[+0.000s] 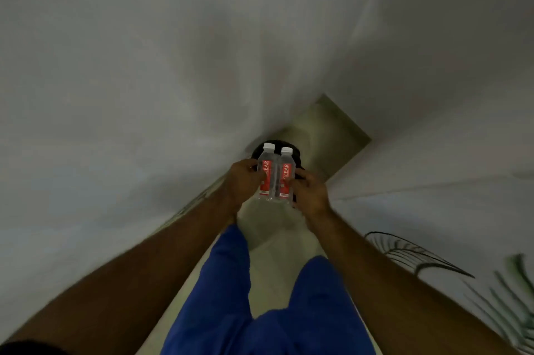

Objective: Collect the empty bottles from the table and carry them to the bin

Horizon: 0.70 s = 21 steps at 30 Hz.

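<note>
Two bottles were held side by side, touching, caps away from the person: left bottle (265, 172) in the left hand (242, 181), right bottle (285, 174) in the right hand (310, 191). Each hand was clamped on its own bottle's outer side, pressing the pair together, probably so both travel as one bundle. They hung directly above a dark round object (297, 164), likely the bin, so the drop looked close. The bin was mostly hidden behind bottles and hands; only slivers of rim showed. Bottles looked clear, contents hard to confirm. Table not in view. Walls around the bin were blurred. Blue trousers (289, 311) showed below the bin.
</note>
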Tool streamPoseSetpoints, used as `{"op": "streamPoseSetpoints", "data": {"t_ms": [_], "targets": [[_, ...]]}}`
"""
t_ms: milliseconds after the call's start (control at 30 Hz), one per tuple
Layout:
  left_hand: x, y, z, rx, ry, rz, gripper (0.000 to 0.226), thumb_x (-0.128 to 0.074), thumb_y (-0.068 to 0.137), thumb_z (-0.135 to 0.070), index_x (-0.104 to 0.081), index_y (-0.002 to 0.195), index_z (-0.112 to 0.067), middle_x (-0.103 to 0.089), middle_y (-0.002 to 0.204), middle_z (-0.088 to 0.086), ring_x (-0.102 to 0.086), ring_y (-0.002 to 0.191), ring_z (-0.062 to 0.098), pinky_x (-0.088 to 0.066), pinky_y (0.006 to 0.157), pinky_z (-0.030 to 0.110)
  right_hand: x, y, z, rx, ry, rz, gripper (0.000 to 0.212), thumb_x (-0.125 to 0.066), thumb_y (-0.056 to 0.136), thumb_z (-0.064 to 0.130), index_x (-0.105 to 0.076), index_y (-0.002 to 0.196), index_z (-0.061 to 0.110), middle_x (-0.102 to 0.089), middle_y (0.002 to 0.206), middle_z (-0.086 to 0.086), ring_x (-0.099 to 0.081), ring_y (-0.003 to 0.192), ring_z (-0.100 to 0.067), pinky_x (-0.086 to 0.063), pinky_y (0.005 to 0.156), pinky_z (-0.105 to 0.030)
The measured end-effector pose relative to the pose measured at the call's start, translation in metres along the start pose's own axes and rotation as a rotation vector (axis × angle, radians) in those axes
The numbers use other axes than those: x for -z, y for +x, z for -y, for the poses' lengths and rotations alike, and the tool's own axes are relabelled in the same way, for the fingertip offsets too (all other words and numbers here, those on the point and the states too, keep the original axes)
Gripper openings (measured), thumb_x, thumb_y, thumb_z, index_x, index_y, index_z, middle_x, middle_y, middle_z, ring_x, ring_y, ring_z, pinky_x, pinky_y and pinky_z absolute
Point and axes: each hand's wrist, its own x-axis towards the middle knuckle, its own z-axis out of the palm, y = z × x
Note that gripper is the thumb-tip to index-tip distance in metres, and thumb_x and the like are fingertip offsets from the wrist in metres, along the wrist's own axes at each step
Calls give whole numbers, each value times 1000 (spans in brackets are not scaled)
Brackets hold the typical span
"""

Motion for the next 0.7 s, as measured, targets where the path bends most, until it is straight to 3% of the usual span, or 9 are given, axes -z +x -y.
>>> {"op": "streamPoseSetpoints", "data": {"t_ms": [233,333,400,467,533,567,633,700], "targets": [[-2,149,39,67,226,112,34,-60,97,-15,-61,128,-1,-67,111,15,-66,100,31,-54,96,44,-49,125,-47,-255,129,-31,17,-60,98,20,-61,88,33,-68,97,0,-64,89,-19,-52,95,-44],[-23,217,76,85,287,141,30,-59,97,-17,-63,124,-4,-67,108,12,-64,97,28,-54,95,42,-59,196,-85,-365,225,-64,7,-57,99,23,-62,102,27,-68,115,-7,-62,96,-21,-50,91,-42],[-38,258,100,88,303,181,26,-58,98,-18,-66,118,-4,-69,110,14,-65,99,29,-55,88,34,-63,237,-114,-411,280,-75,25,-55,100,24,-62,123,20,-65,126,-8,-61,102,-22,-49,91,-41],[-53,301,124,92,325,219,26,-56,98,-10,-64,120,1,-69,113,18,-64,95,29,-57,77,25,-67,269,-135,-421,342,-77,27,-54,101,22,-62,127,16,-65,115,-4,-63,94,-20,-51,82,-36],[-69,342,145,84,391,238,30,-55,93,-7,-62,121,0,-69,116,23,-69,92,32,-60,80,37,-70,303,-156,-429,353,-95,13,-57,101,23,-64,111,23,-67,102,-3,-64,81,-16,-50,67,-30],[-76,359,153,72,414,244,31,-54,92,-9,-63,121,-1,-70,117,23,-70,96,35,-60,84,43,-70,317,-164,-421,336,-95,12,-59,100,26,-64,110,26,-68,105,-4,-65,82,-17,-51,66,-31],[-92,383,166,51,447,293,31,-52,99,-20,-65,123,-6,-70,121,17,-68,107,33,-55,94,43,-73,345,-181,-404,368,-109,19,-58,99,34,-63,116,26,-68,115,-3,-65,94,-20,-54,80,-35],[-103,393,176,25,501,335,40,-45,104,-34,-63,130,-9,-65,129,14,-60,119,31,-46,101,36,-74,356,-187,-386,401,-154,20,-55,102,31,-63,119,23,-61,113,0,-58,96,-18,-50,91,-37]]}}
